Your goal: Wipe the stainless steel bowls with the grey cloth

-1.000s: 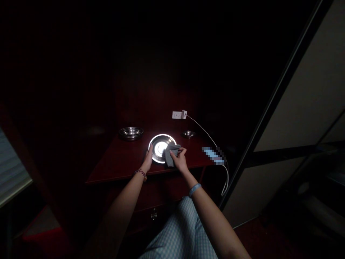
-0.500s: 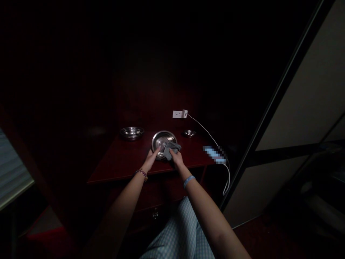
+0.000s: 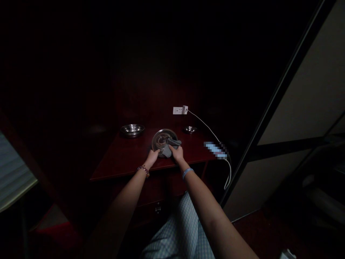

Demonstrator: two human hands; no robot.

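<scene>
1. A dark red wooden desk (image 3: 118, 158) lies under the metal plate (image 3: 159, 138), which sits near its front edge.
2. A white cable (image 3: 205, 129) runs to the right of the plate.
3. A metal bowl (image 3: 132, 130) stands left of the plate, well apart from it.
4. The left hand (image 3: 152, 158) touches the plate's near rim, slightly curled; its grip is impossible to tell.
5. The right hand (image 3: 176, 154) is closed on a grey cloth (image 3: 168, 151), pressed against the plate.
6. A small metal dish (image 3: 190, 129) stands just beyond the plate, to the right.
7. A white socket (image 3: 178, 110) is beyond the plate.
</scene>
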